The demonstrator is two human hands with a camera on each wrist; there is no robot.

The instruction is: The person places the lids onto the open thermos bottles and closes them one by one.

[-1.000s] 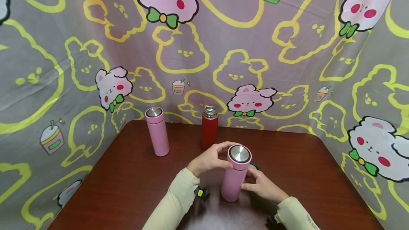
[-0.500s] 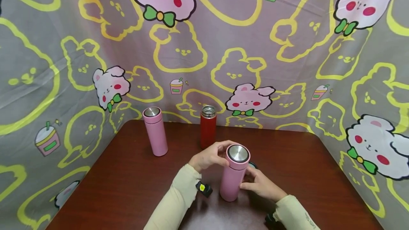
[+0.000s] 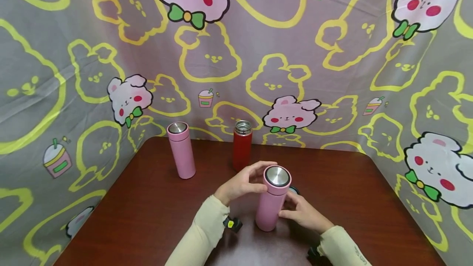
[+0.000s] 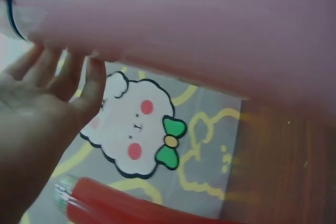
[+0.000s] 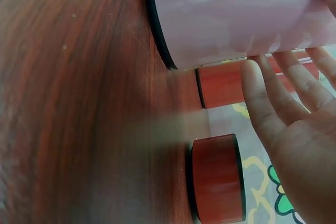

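A pink thermos (image 3: 269, 210) with a steel-topped lid (image 3: 277, 176) stands on the table in front of me. My left hand (image 3: 242, 182) holds the lid from the left, thumb in front and fingers behind. Lower down, my right hand (image 3: 304, 212) grips the body from the right side. Both wrist views show fingertips (image 4: 94, 59) against the pink wall (image 5: 247, 19). Behind the thermos stands a red thermos (image 3: 242, 149) with its steel mouth uncovered. A red cap with black edges (image 5: 218, 177) lies near my right hand, mostly hidden in the head view.
Another pink thermos (image 3: 182, 153), its lid on, stands at the back left of the brown table (image 3: 148, 212). A cartoon-printed cloth (image 3: 229, 44) hangs round the back and sides of the table.
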